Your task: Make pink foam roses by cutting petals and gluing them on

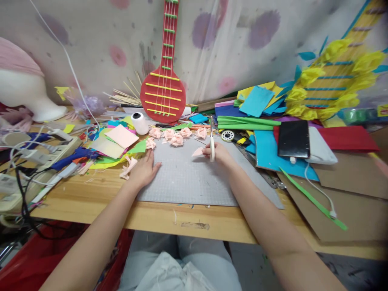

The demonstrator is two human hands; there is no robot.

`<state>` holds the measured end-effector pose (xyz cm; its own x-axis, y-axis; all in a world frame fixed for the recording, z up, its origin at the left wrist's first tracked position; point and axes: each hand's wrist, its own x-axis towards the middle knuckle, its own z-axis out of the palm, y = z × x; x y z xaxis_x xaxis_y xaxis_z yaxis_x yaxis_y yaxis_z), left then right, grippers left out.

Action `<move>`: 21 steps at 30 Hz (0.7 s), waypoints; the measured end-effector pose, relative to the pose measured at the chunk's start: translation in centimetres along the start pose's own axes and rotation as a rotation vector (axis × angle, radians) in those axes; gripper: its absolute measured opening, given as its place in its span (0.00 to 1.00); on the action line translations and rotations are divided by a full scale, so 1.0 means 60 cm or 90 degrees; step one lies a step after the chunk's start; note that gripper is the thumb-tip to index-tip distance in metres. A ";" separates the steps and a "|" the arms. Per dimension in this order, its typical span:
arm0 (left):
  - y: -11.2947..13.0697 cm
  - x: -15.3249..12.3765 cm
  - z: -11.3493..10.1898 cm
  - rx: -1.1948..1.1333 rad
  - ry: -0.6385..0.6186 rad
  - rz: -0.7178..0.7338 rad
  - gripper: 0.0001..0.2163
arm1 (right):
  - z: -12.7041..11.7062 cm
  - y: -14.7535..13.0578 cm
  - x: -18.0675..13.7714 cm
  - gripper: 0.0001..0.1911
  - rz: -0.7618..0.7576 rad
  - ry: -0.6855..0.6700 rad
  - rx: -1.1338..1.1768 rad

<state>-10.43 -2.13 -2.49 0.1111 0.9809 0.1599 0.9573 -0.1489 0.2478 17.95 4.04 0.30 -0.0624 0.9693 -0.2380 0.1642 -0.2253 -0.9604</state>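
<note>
My right hand is closed round the pale handles of a pair of scissors that point away from me over the far part of the grey cutting mat. A small pink paper piece lies at the fingertips of that hand. My left hand lies flat and open on the mat's left edge, holding nothing. Pink paper scraps lie just left of it. Several small pink paper flowers sit in a row at the mat's far edge.
A red paper lute leans on the wall behind. A white thread spool, coloured paper sheets, a power strip with cables and a foam head fill the left. Felt stacks, a black phone and cardboard are right.
</note>
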 end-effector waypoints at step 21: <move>0.195 0.079 0.041 -0.970 -0.019 -0.319 0.17 | 0.040 -0.016 -0.010 0.16 -0.018 -0.022 0.041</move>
<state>1.97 1.09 -1.16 -0.0941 0.9662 -0.2400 -0.2471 0.2109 0.9458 15.45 3.40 0.99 -0.0998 0.9717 -0.2139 0.0988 -0.2042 -0.9739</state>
